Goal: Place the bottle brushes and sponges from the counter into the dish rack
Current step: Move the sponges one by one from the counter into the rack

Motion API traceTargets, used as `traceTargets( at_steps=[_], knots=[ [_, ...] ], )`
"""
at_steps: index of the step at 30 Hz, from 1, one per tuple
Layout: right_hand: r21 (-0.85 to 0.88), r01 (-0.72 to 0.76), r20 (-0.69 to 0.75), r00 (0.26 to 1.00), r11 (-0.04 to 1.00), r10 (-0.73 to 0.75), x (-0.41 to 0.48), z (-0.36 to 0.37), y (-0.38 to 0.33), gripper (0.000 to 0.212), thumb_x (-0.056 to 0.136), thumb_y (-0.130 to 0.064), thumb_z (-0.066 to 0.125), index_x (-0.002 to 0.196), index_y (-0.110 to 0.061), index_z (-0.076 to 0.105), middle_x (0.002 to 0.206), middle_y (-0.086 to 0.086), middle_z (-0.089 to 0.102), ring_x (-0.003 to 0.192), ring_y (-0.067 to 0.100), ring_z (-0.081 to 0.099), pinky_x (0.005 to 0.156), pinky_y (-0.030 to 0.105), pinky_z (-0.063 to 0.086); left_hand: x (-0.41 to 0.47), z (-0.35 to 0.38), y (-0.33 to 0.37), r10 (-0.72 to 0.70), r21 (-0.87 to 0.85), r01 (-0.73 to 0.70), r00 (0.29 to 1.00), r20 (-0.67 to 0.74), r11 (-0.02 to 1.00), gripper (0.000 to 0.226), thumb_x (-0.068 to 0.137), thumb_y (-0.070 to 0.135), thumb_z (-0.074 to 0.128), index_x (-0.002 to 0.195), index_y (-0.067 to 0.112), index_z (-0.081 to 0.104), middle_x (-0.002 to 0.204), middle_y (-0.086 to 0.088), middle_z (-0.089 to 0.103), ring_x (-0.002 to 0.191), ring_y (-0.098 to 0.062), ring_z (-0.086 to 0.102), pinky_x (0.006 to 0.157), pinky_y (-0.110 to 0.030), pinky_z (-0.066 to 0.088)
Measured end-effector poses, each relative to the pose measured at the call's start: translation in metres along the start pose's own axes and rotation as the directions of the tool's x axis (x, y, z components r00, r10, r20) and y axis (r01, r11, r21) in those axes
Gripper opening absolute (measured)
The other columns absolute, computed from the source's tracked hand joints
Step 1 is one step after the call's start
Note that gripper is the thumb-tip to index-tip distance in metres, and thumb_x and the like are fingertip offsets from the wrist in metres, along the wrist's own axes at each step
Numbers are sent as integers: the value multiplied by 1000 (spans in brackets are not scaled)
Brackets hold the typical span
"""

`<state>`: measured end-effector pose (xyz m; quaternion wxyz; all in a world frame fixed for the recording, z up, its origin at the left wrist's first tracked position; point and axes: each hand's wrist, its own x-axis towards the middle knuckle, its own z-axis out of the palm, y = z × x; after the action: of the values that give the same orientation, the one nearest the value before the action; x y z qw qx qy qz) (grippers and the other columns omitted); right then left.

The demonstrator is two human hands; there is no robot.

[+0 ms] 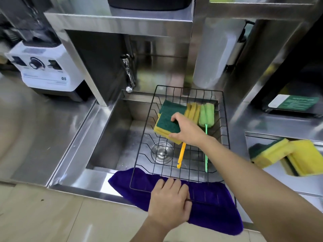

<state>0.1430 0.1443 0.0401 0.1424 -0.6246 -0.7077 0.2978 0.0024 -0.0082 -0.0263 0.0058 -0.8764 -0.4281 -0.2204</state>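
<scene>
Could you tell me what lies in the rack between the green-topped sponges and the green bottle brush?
In the head view, the yellow bottle brush lies between the sponges and the green bottle brush.

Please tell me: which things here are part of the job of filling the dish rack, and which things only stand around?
Part of the job:
dish rack
sponge in the right hand
sponge already in the rack
yellow bottle brush
green bottle brush
two sponges on the counter
left hand, gripping the rack's front rim

Only standing around:
blender
faucet
purple cloth
sink
</scene>
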Motion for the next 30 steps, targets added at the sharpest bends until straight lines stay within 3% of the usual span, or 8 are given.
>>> traceTargets(
  at_steps=[3,7,11,19,22,25,30],
  knots=[
    [-87,55,47,998,995,-51,10,6,5,41,82,-21,69,113,-13,44,113,6,53,92,21,51,73,30,40,0,0,-1,-2,11,1,1000,10,1000,12,68,31,55,63,21,51,63,6,46,60,-16,42,58,-28,31],
    [-297,164,72,986,941,-150,19,10,14,44,82,-23,65,120,-11,47,120,9,54,107,26,52,90,36,44,1,-1,0,1,15,-1,1000,7,1000,13,68,31,55,62,21,50,62,6,45,59,-15,40,57,-28,31],
    [-514,239,126,971,824,-203,28,20,16,46,85,-25,59,128,-14,46,128,9,52,115,29,51,100,40,39,1,0,1,-7,26,6,1000,18,1000,14,69,32,57,63,21,50,62,6,45,60,-15,40,58,-28,30],
    [-584,209,144,978,784,-153,24,6,16,56,87,-48,54,137,-26,44,154,9,25,140,27,21,110,43,20,1,1,0,-2,46,3,1000,-26,999,14,69,27,57,63,19,48,61,4,44,59,-17,37,57,-29,27],
    [-539,173,159,982,824,-102,15,0,16,64,87,-51,52,143,-26,34,157,10,17,143,27,14,112,45,16,1,1,0,0,52,1,1000,-28,999,13,70,26,57,63,18,49,61,3,45,59,-18,38,58,-29,26],
    [-447,83,60,996,891,-62,2,-5,21,63,90,-45,51,145,-21,31,156,8,20,143,26,16,113,43,15,1,0,-1,3,58,-1,1000,-31,998,13,71,25,56,63,17,49,61,3,45,59,-18,38,58,-30,25],
    [-344,-62,-245,969,937,-26,-26,-25,40,49,91,-32,52,137,-15,43,145,7,39,134,26,32,107,40,21,1,-1,-1,9,65,-7,999,-43,998,12,72,24,52,63,17,49,60,2,45,58,-19,39,58,-30,25]
  ],
)
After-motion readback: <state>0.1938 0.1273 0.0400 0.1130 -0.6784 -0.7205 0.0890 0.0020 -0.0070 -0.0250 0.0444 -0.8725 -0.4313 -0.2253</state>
